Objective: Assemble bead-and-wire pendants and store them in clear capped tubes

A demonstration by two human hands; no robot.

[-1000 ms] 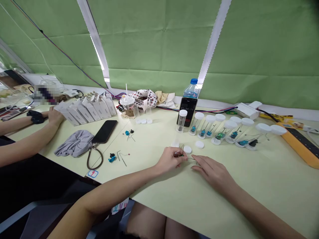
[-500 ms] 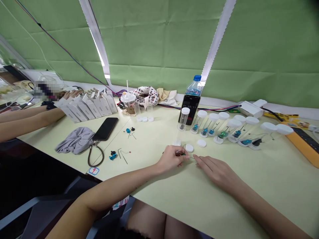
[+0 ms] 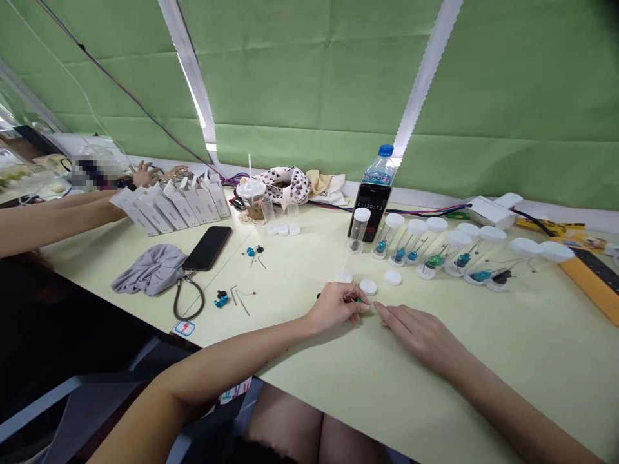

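Observation:
My left hand (image 3: 336, 306) is closed in a pinch on a small green part (image 3: 358, 299) with a thin wire sticking up from it. Just to its right, my right hand (image 3: 418, 332) points its fingertips at the part, a small gap apart. Its fingers lie pressed together; the thumb and anything under them are hidden. White caps, one by the left fingertips (image 3: 368, 287) and another farther right (image 3: 393, 278), lie on the table. Left of my hands are a blue part (image 3: 221, 300) with a black knob and thin bent metal rods (image 3: 239, 299).
Clear tubes with white lids, blue and green parts inside (image 3: 434, 261), stand at right. A phone timer (image 3: 370, 209) leans on a water bottle (image 3: 380, 169). White boxes (image 3: 169, 207), a dark phone (image 3: 207, 248) and a grey cloth (image 3: 147, 269) lie left, near another person's hands (image 3: 145, 174).
The thin rod seen between my hands is no longer visible there, and my fingertips are slightly farther apart. At left, the other person's hand has lifted off the white boxes.

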